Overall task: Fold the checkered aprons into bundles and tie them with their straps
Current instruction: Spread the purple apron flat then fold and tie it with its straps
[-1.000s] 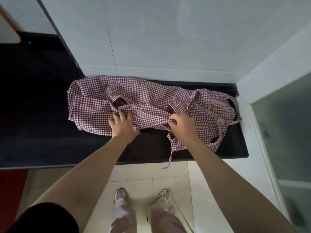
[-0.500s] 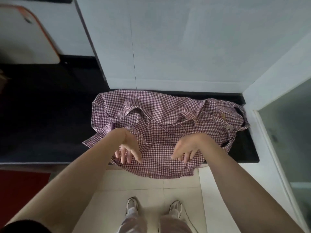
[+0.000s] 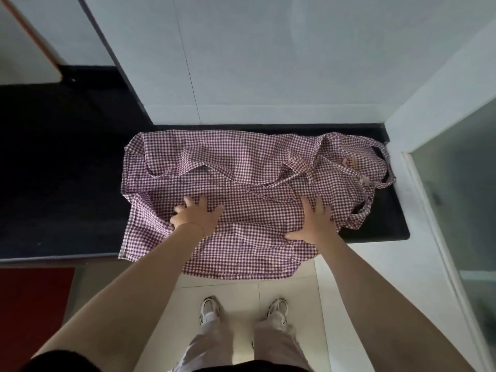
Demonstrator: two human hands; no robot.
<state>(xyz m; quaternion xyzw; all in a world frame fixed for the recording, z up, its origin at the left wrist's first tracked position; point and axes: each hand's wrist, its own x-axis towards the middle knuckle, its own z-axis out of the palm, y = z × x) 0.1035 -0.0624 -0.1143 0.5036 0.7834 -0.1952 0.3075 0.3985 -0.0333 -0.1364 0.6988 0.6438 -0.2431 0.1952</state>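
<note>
Table: I see a dark table (image 3: 61,183) running across the middle of the frame from the left edge to the white wall on the right.
Apron: I note one purple-and-white checkered apron (image 3: 241,167) spread over the table at centre frame; its near edge hangs over the table's front edge, toward lower centre.
Straps: checkered straps (image 3: 386,181) lie looped at the apron's right end, centre right of the frame.
Left hand: my left hand (image 3: 196,214) lies palm down on the apron, left of centre; fingers spread and straight, gripping nothing.
Right hand: my right hand (image 3: 315,221) lies palm down on the apron, right of centre; fingers spread flat, thumb pointing left, gripping nothing.
Floor: pale tiles and white shoes (image 3: 209,310) at lower centre.
</note>
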